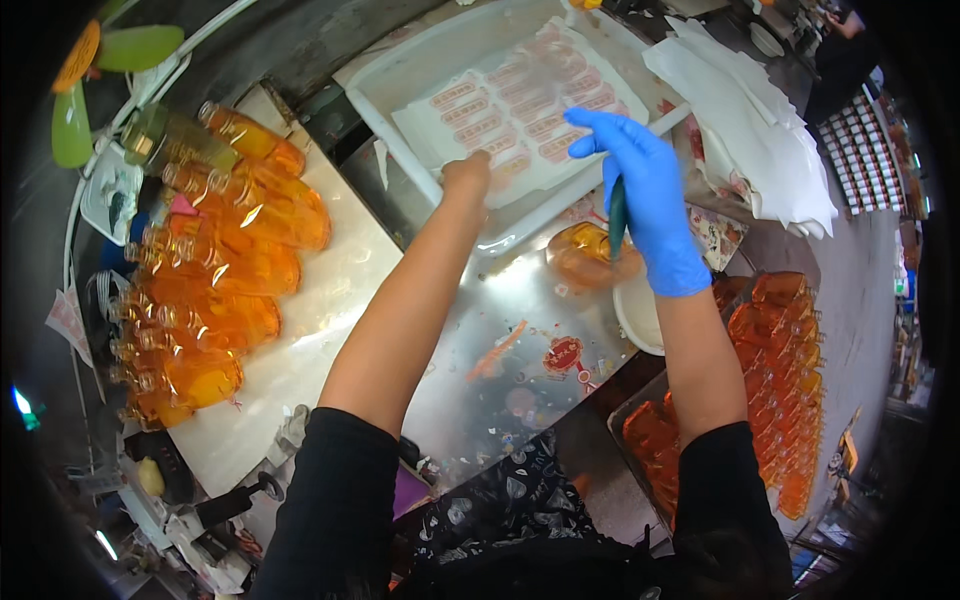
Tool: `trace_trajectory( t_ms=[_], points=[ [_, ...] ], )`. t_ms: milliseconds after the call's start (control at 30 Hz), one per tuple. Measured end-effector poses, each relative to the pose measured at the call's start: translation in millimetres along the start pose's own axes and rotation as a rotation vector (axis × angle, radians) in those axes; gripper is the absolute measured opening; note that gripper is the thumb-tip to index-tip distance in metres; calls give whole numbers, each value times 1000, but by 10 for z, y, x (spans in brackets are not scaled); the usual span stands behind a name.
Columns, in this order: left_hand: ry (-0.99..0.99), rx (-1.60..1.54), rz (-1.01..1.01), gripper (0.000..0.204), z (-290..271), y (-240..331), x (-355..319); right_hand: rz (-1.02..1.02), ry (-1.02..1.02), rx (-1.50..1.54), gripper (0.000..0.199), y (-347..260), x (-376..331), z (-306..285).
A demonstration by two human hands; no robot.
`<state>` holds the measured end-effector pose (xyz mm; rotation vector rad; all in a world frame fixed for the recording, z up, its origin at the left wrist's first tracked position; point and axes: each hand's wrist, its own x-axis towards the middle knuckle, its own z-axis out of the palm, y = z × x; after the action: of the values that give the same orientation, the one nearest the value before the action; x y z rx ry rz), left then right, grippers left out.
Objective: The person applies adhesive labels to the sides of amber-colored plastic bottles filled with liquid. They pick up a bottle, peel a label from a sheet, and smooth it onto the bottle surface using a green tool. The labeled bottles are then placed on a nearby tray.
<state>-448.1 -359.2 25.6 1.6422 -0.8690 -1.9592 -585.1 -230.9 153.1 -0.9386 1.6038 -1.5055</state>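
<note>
- The bare left hand (467,180) is reaching over the rim of a white plastic tray (400,151); whether its fingers are pinching anything, I cannot tell.
- The blue-gloved right hand (640,185) is clasping a green tool (618,218) (pointing downward), forefinger extending over the tray.
- A sheet of red-printed labels (500,110) is lying inside the tray.
- An amber glass bottle (580,252) is resting on the metal worktop (450,325).

The only view looks down from the person's head onto the counter (470,305), with the left hand (466,180) and right hand (645,185) near, above centre. Its wide fisheye lens bends straight edges.
</note>
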Motion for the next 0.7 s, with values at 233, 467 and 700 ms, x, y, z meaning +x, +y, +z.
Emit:
trace_trajectory(
  t_ms=[233,467,700],
  points=[
    [203,444,-8,55,-89,-19,941,146,182,105,28,-174,-152,-356],
    [478,792,-54,71,3,-103,1312,341,214,192,28,4,-679,-397],
    [402,1202,115,34,-106,-70,1315,462,199,237,28,40,-971,-384]
  ],
)
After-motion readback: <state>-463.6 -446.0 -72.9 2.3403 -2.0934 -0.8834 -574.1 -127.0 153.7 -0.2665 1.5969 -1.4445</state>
